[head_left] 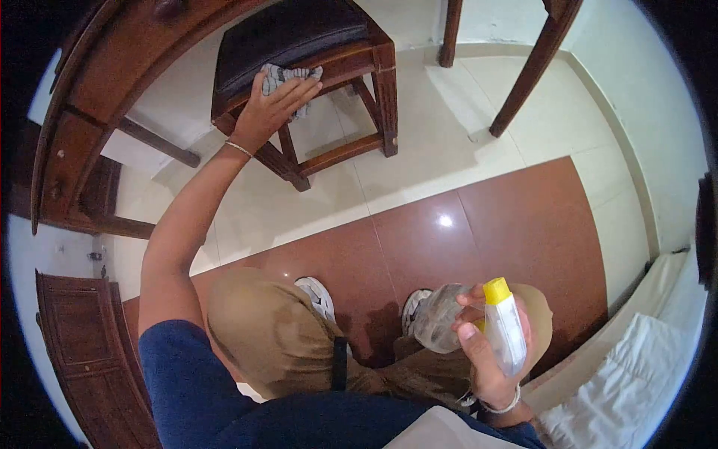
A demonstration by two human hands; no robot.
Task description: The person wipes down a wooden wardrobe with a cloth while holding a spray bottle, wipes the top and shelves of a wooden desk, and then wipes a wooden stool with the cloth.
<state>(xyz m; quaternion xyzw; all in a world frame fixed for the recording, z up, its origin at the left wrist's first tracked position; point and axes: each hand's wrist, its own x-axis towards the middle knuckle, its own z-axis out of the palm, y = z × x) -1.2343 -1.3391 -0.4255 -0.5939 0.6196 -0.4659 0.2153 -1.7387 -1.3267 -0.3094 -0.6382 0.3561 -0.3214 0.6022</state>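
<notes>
My left hand (pixel 271 111) presses a grey-and-white patterned cloth (pixel 278 76) against the wooden edge of a stool (pixel 340 66). Its fingers lie over the cloth, and a corner of the fabric hangs below them. The stool has a dark padded seat (pixel 292 36) and brown carved legs. Over my right knee, my right hand (pixel 486 359) grips a spray bottle (pixel 440 318) around its white-and-yellow spray head. The bottle's clear body points to the left; I cannot tell how much liquid is inside.
A dark wooden table (pixel 123 97) curves along the upper left. More wooden legs (pixel 535 67) stand at the upper right. White fabric (pixel 621 374) covers something low at the right. A brown wooden cabinet (pixel 86 329) is at the lower left. Cream and red-brown tiles (pixel 493 217) form the floor.
</notes>
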